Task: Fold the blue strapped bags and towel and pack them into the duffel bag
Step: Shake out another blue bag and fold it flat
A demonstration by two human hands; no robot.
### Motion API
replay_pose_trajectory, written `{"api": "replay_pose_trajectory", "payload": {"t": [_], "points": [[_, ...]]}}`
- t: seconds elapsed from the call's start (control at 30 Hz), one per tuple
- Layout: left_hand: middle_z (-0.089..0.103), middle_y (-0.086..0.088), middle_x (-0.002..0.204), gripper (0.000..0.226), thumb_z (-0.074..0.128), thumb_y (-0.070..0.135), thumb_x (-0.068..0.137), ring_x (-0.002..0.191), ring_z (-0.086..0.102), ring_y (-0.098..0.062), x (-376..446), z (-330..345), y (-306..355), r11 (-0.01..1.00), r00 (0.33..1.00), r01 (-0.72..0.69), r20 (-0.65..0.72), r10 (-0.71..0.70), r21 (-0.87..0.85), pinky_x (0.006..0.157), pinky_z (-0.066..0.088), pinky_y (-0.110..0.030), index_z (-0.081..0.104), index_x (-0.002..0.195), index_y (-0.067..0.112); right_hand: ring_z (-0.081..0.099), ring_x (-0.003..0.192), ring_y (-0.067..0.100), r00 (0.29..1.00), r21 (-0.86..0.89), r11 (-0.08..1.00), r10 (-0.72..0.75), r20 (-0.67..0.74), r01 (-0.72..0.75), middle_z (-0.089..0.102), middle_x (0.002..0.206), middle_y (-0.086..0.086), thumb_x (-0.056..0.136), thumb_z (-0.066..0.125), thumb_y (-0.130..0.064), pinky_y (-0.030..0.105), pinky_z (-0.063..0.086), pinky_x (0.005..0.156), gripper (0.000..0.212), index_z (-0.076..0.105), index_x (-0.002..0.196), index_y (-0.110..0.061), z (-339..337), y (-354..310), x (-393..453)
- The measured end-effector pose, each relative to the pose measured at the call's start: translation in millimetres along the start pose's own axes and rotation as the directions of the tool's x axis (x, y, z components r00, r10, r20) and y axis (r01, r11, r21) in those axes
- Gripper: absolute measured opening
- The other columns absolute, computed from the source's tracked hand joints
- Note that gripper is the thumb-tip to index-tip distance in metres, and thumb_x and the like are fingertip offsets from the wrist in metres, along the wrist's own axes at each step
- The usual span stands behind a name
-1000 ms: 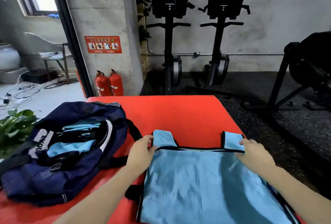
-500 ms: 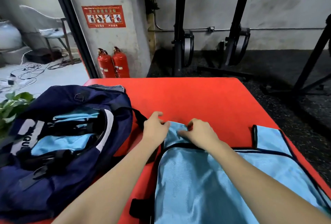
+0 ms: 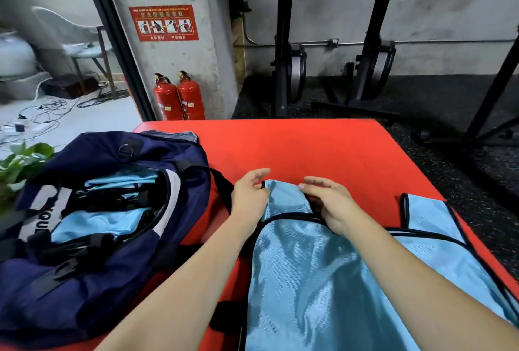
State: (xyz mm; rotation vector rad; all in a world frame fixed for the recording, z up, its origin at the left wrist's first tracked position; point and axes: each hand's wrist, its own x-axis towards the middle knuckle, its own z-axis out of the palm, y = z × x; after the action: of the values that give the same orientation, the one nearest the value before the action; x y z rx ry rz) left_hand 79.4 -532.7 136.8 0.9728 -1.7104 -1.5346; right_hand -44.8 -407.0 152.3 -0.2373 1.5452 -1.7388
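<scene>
Red counter point(image 3: 323, 151) carries everything; largest on it is the navy duffel bag point(image 3: 92, 252) at the left, lying unzipped with light-blue fabric and black straps visible inside. White panel on its near end shows partial letters, roughly "OU"; rest cut off, not legible. Right of it, touching the counter's near edge, lies the light-blue strapped bag point(image 3: 323, 280), shiny, black-piped, spread flat; its right strap tab point(image 3: 427, 216) lies flat toward the far right. Both forearms reach forward from the bottom of the frame and converge on the bag's left strap tab point(image 3: 283, 196). Left hand point(image 3: 248, 199): palm turned inward, fingers point(image 3: 259, 173) half-extended and slightly apart, thumb side pinching the tab's left edge at the black trim. Right hand point(image 3: 327, 202): back of hand up, fingers point(image 3: 316, 182) curled over the tab's right edge, gripping it. Hands near each other, not touching. On the wall pillar behind, a red sign point(image 3: 163, 22) with four pictograms; its writing is too small to read. Below it stand two red fire extinguishers point(image 3: 179, 98), labels unreadable.
</scene>
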Motion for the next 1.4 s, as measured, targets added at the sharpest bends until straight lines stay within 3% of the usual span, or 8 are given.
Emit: {"api": "replay_pose_trajectory", "payload": {"t": [0.17,0.37,0.7,0.87,0.97,1.07,1.23,1.4], "points": [[0.069,0.007,0.121,0.063,0.053,-0.016,0.08,0.082,0.061,-0.008,0.2,-4.2,-0.6,0.998,0.999,-0.026,0.022,0.027,-0.055,0.074,0.053,-0.029,0.069,0.105,0.04,0.072,0.088,0.03,0.991,0.114,0.988,0.097,0.088,-0.106,0.073,0.106,0.021,0.082,0.081,-0.019,0.043,0.06,0.086,0.038,0.066,0.114,-0.004,8.4,-4.2,-2.8],[0.071,0.014,0.081,0.062,0.053,-0.016,0.079,0.07,0.05,-0.02,0.9,-6.2,-4.9,0.997,1.0,0.003,-0.015,-0.004,-0.073,0.069,0.047,-0.037,0.07,0.107,0.037,0.068,0.098,0.029,1.0,0.29,0.957,-0.009,-0.007,0.011,0.074,0.105,0.013,0.084,0.075,-0.008,0.046,0.051,0.104,0.012,0.073,0.096,-0.009,21.9,-2.1,2.5],[0.073,0.015,0.085,0.061,0.05,-0.014,0.08,0.072,0.055,-0.018,0.3,-2.1,-9.0,0.999,0.998,0.033,-0.05,-0.035,-0.029,0.064,0.046,-0.034,0.07,0.109,0.035,0.07,0.096,0.022,0.973,-0.151,0.974,-0.19,-0.134,0.17,0.077,0.088,0.002,0.072,0.07,-0.03,0.044,0.05,0.101,0.019,0.076,0.08,-0.015,20.8,-0.6,7.0],[0.065,0.003,0.119,0.044,0.06,-0.002,0.086,0.09,0.064,-0.009,-2.3,-9.0,-5.9,0.92,0.984,-0.16,-0.014,0.176,0.359,0.073,0.045,-0.005,0.069,0.113,0.031,0.06,0.066,0.009,0.866,-0.744,0.548,-0.494,0.081,0.382,0.07,0.079,-0.011,0.095,0.058,-0.027,0.018,0.043,0.06,0.013,0.069,0.089,-0.026,5.1,-6.5,-3.7],[0.055,0.0,0.136,0.045,0.056,-0.004,0.084,0.126,0.051,-0.016,-7.7,-13.2,-3.9,0.775,0.952,-0.283,0.07,0.297,0.565,0.106,0.04,-0.024,0.07,0.114,0.025,0.065,0.079,0.006,0.837,-0.807,0.406,-0.516,0.185,0.429,0.07,0.087,-0.013,0.094,0.06,-0.025,0.024,0.047,0.074,0.01,0.069,0.092,-0.027,-11.1,-11.5,-14.9],[0.061,0.005,0.126,0.035,0.058,-0.002,0.089,0.122,0.054,-0.015,-23.9,-12.3,5.4,0.681,0.879,-0.466,0.204,0.431,0.566,0.108,0.039,-0.032,0.071,0.113,0.02,0.064,0.086,0.007,0.842,-0.822,0.362,-0.486,0.236,0.439,0.07,0.088,-0.015,0.093,0.065,-0.022,0.011,0.042,0.076,0.007,0.07,0.091,-0.026,-37.0,-24.5,-32.3],[0.064,0.006,0.131,0.039,0.069,0.033,0.093,0.123,0.055,-0.012,-58.1,-11.5,9.9,0.6,0.798,-0.559,0.567,0.203,0.572,0.106,0.039,-0.028,0.063,0.13,0.022,0.064,0.092,0.007,0.898,-0.899,0.257,-0.359,0.253,0.356,0.071,0.091,-0.013,0.087,0.076,-0.029,0.021,0.047,0.087,0.008,0.069,0.09,-0.029,-102.7,-31.3,-57.7],[0.058,0.012,0.137,0.056,0.073,0.051,0.083,0.129,0.049,-0.013,-57.1,-17.4,3.2,0.53,0.834,-0.505,0.544,0.094,0.681,0.113,0.034,-0.046,0.056,0.135,0.035,0.065,0.096,0.012,0.945,-0.957,0.178,-0.276,0.177,0.231,0.07,0.096,-0.011,0.079,0.083,-0.038,0.026,0.048,0.086,0.027,0.068,0.098,-0.026,-179.4,-29.4,-80.0]]}}
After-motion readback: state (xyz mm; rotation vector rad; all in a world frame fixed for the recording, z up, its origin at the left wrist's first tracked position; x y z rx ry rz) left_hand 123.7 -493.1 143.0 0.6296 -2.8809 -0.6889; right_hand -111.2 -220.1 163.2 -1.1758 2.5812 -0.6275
